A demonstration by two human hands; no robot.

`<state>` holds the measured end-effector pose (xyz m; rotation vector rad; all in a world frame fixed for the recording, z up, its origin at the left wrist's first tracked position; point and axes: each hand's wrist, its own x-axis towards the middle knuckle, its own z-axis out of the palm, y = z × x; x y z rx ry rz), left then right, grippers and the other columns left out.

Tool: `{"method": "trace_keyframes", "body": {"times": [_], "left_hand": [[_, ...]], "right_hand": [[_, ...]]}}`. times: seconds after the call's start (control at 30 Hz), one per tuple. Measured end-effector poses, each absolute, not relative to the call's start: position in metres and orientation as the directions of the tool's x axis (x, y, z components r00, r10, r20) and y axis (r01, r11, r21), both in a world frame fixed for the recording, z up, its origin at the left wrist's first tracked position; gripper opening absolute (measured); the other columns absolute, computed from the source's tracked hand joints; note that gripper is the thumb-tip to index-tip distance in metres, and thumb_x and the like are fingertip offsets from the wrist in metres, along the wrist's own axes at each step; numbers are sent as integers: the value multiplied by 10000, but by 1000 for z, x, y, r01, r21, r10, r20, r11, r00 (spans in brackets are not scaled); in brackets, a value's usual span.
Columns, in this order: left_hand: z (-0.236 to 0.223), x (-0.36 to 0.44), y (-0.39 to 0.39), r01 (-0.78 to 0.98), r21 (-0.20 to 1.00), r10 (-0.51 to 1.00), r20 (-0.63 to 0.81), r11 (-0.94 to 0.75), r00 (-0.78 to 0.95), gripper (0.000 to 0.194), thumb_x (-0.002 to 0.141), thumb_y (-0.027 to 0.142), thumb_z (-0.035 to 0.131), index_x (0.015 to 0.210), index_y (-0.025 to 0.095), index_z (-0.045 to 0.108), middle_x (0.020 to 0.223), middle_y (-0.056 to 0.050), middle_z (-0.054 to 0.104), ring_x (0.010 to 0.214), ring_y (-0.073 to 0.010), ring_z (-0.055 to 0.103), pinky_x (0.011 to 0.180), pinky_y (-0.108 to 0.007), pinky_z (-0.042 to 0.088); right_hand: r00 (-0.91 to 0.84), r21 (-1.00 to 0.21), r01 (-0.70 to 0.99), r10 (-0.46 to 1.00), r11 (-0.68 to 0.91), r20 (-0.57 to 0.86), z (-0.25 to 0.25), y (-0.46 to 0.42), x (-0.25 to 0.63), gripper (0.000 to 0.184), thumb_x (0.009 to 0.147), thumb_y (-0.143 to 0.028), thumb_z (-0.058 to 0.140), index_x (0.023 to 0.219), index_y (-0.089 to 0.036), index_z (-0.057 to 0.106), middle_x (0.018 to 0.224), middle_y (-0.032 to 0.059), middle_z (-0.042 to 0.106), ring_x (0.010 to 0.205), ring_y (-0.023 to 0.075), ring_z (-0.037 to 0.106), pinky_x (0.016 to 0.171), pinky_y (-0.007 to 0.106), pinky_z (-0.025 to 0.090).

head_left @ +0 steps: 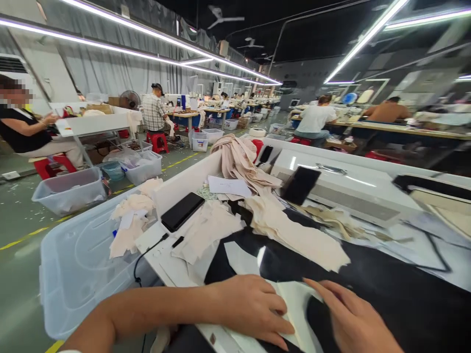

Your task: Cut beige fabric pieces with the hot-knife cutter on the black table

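— Pose first: how is the left hand held?

— Palm down, its forearm crossing the counter's left edge. The fingers are extended and a little spread, pressing from above, not clenched.

— Pressing what?

— A thin, pale cream piece of cut cloth, smooth and soft-looking, lying partly under the hand at the counter's near left corner.

— And the right hand?

— It reaches in from the near side, thumb side up, fingers stretched toward the left hand. One fingertip meets the cloth's far edge; I cannot tell whether it pinches.

— What carries all this?

— A white counter with a raised rim, overlaid by a smooth black sheet.

— Other textures?

— Beyond the hands lies a long cream fabric strip with a ragged end. Toward the left edge sits a loose stack of pale, rough-edged fabric pieces, and behind it, against the rim, a flat black rectangular phone. Further back, a dusty-pink heap of folded fabric slumps by the rim, a white paper card in front.

— Where is there room to move?

— Rightward: the black sheet spreads wide past the right hand. Leftward, the stack crowds the edge, and a translucent plastic lid lies just outside it.
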<state>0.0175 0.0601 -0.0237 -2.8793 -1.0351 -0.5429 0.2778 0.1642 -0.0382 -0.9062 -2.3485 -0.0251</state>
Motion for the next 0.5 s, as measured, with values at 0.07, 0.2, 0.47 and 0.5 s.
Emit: {"method": "trace_keyframes", "body": {"times": [0.07, 0.2, 0.47, 0.5], "left_hand": [[-14, 11, 51, 631, 114, 629, 328, -767, 705, 283, 1062, 491, 660, 1062, 225, 757, 1099, -58, 753, 959, -216, 653, 928, -326, 475], [1, -3, 36, 603, 249, 652, 311, -758, 692, 147, 1037, 353, 728, 1115, 233, 764, 1141, -61, 748, 1046, -216, 661, 1167, -366, 399], [-7, 2, 30, 556, 301, 631, 429, -775, 646, 162, 1083, 254, 646, 1191, 183, 743, 1255, -90, 746, 1211, -228, 685, 1225, -394, 414], [-10, 5, 31, 548, 276, 610, 449, -790, 653, 166, 1078, 262, 658, 1196, 174, 735, 1276, -94, 742, 1238, -240, 681, 1217, -399, 429]], "right_hand": [[-678, -52, 603, 546, 796, 493, -28, 146, 268, 544, 862, -58, 418, 1146, -291, 819, 1101, 83, 794, 958, 265, 757, 821, 388, 633], [-698, 32, 627, 543, 778, 467, -6, 110, 263, 558, 914, -4, 383, 1224, -245, 780, 1115, 85, 795, 979, 232, 766, 861, 352, 635], [-451, 18, 662, 380, 749, 808, 48, 33, 299, 387, 924, -62, 707, 1178, -342, 786, 1031, 19, 796, 878, 222, 765, 861, 381, 591], [-365, -20, 677, 359, 735, 859, 48, 33, 309, 394, 871, -47, 776, 1122, -350, 797, 983, 0, 784, 820, 208, 749, 820, 375, 583]]}}
